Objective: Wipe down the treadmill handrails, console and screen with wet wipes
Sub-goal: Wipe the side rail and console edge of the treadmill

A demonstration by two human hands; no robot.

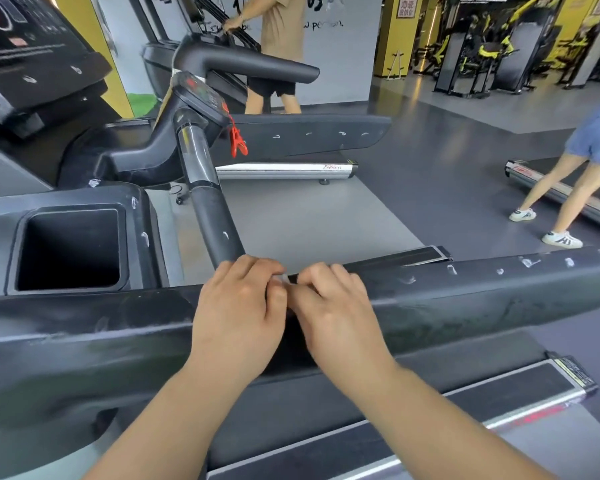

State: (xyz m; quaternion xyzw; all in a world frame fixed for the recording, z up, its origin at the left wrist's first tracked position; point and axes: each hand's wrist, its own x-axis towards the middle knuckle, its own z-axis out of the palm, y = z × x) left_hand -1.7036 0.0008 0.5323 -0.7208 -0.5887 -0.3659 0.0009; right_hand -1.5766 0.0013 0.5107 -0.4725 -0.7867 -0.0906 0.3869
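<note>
Both hands meet over the black side handrail [482, 296], which runs across the view from left to right. My left hand [238, 306] and my right hand [329, 306] have curled fingers. Their fingertips pinch a small white wipe [284, 279] between them, and only a sliver of it shows. A black grip bar [215, 216] rises from just beyond my left hand toward a small control pad [201, 95]. The dark console with its screen [21, 46] is at the top left. White smears dot the handrail on its right stretch.
A deep square cup holder [70, 249] sits in the console tray at left. A red safety clip [238, 143] hangs from the control pad. Another treadmill [309, 133] stands beyond, with a person at it. A second person's legs [568, 188] are at right.
</note>
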